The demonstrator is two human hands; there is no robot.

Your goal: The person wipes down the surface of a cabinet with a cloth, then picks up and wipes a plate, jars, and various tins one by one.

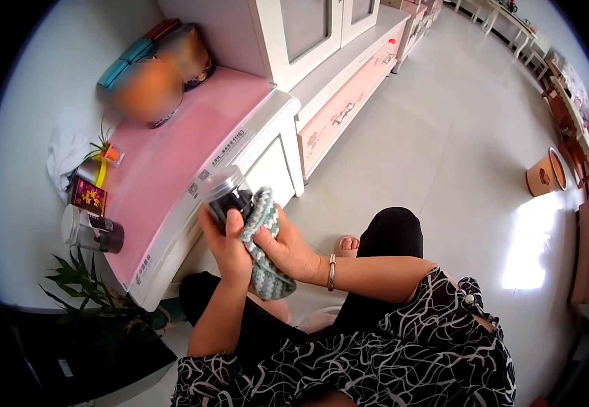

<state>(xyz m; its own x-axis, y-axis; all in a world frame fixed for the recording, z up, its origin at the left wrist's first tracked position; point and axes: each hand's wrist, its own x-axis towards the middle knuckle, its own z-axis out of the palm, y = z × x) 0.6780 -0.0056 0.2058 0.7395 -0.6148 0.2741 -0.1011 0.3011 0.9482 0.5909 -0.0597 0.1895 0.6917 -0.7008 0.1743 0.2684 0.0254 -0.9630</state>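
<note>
- The left hand (230, 247) is curled around the lower part of a clear-lidded jar (230, 197), its thumb lying along the side.
- The right hand (289, 251) is closed around a green-and-white knitted cloth (272, 279), bunched against the jar's right side; its far fingers are hidden by the folds.
- The jar is held tilted just beside the right edge of the pink-topped desk (165, 152), lid toward the far left; whether its dark colour is contents or label, I cannot tell.
- The step in hand looks like working the cloth over the jar's side; a next stroke would call for a firm left grip and a turn of the jar to bare the covered part.
- At the desk's near left corner lies 1 more jar, a white-lidded jar (97, 230), with a dark flower-printed box (89, 197) just beyond it.
- Farther off stand a small potted plant (111, 153) and a blurred orange round object (148, 89).
- Nothing visible blocks the hands; the desk edge sits close on the left, so a wide swing could knock it.
</note>
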